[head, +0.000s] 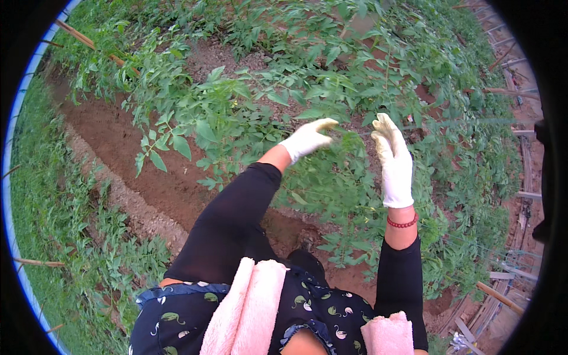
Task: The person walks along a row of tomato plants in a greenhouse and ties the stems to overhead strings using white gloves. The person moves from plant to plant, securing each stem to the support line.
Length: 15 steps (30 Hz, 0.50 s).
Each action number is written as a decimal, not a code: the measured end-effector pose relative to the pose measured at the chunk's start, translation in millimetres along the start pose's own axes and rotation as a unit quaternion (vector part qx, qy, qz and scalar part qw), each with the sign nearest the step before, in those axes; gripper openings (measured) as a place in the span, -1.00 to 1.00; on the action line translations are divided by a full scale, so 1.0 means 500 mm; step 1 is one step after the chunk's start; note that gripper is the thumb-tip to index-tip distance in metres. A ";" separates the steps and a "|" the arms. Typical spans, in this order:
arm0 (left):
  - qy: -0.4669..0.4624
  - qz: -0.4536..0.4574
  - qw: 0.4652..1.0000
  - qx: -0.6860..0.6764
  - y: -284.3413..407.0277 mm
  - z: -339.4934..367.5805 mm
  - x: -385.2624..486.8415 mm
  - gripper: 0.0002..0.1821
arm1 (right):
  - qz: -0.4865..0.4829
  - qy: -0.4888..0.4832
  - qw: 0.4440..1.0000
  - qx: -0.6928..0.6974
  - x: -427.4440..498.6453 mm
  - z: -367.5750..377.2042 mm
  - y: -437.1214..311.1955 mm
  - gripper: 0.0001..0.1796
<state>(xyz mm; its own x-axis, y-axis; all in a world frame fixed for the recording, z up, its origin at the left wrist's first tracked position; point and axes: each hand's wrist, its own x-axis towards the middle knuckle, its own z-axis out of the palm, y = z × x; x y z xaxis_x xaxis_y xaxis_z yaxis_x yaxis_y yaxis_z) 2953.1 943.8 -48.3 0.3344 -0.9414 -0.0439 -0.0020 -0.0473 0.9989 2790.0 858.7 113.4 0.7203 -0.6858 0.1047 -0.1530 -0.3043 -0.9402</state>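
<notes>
My left hand (310, 138), in a white glove with yellowish fingertips, reaches over a tomato plant (348, 148), its thumb and fingers apart near the leafy top. My right hand (390, 155), gloved the same way, is raised on the plant's other side with the fingers extended upward. I see nothing held in either palm. Between the two hands the plant's foliage is slightly blurred. A thin, pale string (461, 122) runs from near my right hand toward the right. Whether either hand touches the leaves or string, I cannot tell.
Dense tomato plants (213, 106) surround me. A bare soil furrow (120, 142) runs diagonally at the left. Wooden stakes (77, 34) stand at upper left, with another stake (499, 297) at lower right. Boards and debris (466, 330) lie beyond the right-hand plants.
</notes>
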 end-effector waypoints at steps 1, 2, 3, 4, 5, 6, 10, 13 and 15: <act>-0.053 -0.028 0.997 -0.048 -0.007 0.005 0.004 -0.28 | 0.003 -0.014 1.000 -0.008 0.008 0.021 -0.008 -0.62; -0.055 0.025 0.997 0.050 0.005 0.019 0.000 -0.22 | 0.008 -0.024 1.000 -0.018 0.013 0.026 -0.005 -0.66; -0.051 0.058 0.982 0.170 0.018 0.028 -0.002 -0.20 | 0.011 -0.037 0.999 -0.024 0.016 0.039 -0.008 -0.69; -0.061 0.017 0.960 0.274 0.057 0.042 -0.009 -0.19 | 0.037 -0.013 0.999 -0.001 0.011 0.052 -0.012 -0.75; -0.019 0.063 0.934 0.351 0.061 0.052 -0.020 -0.47 | 0.019 -0.016 0.998 -0.063 0.008 0.057 -0.009 -0.74; 0.028 0.074 0.917 0.391 0.034 0.061 -0.026 -0.62 | 0.021 -0.011 0.997 -0.074 0.004 0.071 -0.011 -0.74; 0.129 0.087 0.890 0.428 -0.004 0.061 -0.073 -0.90 | 0.037 0.024 0.992 -0.115 -0.011 0.076 -0.002 -0.69; 0.136 0.079 0.887 0.435 0.006 0.056 -0.109 -0.90 | 0.061 0.029 0.989 -0.131 -0.019 0.062 0.005 -0.70; 0.121 0.072 0.887 0.440 0.017 0.056 -0.128 -0.90 | 0.061 0.044 0.990 -0.121 -0.019 0.065 0.024 -0.71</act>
<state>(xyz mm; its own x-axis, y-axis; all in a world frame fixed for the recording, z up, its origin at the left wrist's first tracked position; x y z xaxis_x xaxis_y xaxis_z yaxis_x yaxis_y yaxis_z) 2905.2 994.4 -37.3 0.4637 -0.8642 0.1952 -0.7605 -0.2752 0.5881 2803.6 883.0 90.6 0.6262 -0.7789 0.0340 -0.3993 -0.3578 -0.8441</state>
